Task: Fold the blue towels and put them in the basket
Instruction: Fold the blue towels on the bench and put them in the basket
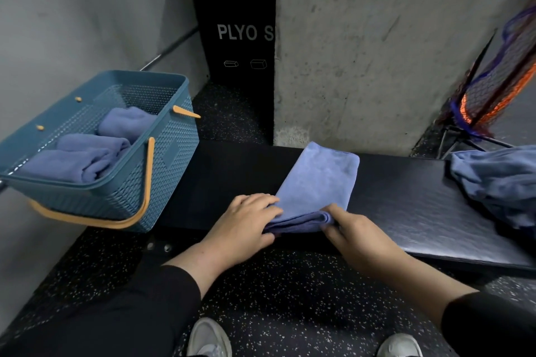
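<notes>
On worktop, both hands, left hand (246, 219) and right hand (352, 230), pinch near end of half-rolled towel (314, 182); three already in basket (162, 159), unfolded pile (501, 180) remains.

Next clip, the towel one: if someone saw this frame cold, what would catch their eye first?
Most likely the blue towel lying in a long strip across the black bench at centre, with the left hand and right hand gripping its rolled near end. Next, the teal basket with orange handles at the bench's left end, holding three rolled towels. A crumpled pile of blue towels sits at the right edge.
</notes>
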Motion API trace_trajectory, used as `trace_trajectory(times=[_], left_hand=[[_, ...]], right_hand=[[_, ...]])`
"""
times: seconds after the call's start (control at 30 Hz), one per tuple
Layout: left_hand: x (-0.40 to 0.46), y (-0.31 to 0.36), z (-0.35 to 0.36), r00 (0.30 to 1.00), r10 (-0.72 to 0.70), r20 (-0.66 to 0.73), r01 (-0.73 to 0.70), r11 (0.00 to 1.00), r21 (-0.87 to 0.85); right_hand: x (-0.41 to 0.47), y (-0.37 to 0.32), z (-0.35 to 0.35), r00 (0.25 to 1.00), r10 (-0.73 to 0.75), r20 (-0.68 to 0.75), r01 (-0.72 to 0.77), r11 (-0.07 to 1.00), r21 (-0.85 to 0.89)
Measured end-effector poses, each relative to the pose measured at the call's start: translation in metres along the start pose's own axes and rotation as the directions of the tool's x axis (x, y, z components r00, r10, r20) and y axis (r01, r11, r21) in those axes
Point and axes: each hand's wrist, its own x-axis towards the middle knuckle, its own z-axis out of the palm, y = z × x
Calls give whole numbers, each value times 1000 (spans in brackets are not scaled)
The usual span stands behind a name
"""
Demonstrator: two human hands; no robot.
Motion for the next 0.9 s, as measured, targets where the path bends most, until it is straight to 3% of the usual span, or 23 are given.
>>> trace_trajectory(times=[0.1, 0.23, 0.37, 0.57, 0.63, 0.7, 0.77, 0.83, 0.9], left_hand=[[9, 3, -5, 995, -60, -76, 38, 962, -270], [18, 16, -24, 973, -230, 17, 191, 763, -618], [32, 28, -26, 963, -258, 80, 221, 578, -786], [65, 36, -22, 892, -415, 178, 327, 323, -888], [73, 29, -19, 873, -432, 227, 394, 351, -850], [78, 22, -14, 851, -474, 227, 457, 453, -765], [83, 18, -9, 823, -543, 165, 526, 620, -582], [86, 13, -4, 804, -592, 44, 560, 732, -387], [86, 13, -3, 851, -514, -106, 467, 834, -294]], right_hand=[[-2, 5, -17, 998, 57, -27, -52, 985, 165], [-1, 14, -37, 992, 119, -42, -99, 939, 329], [0, 25, -49, 977, 211, 10, -191, 861, 472], [31, 38, -48, 927, 368, -69, -279, 801, 530], [44, 41, -48, 911, 408, -65, -303, 768, 564], [58, 46, -44, 899, 433, -66, -330, 770, 546], [68, 54, -37, 877, 472, -90, -407, 829, 383], [72, 60, -30, 865, 460, -203, -443, 888, 125], [70, 57, -29, 893, 300, -334, -330, 943, -34]])
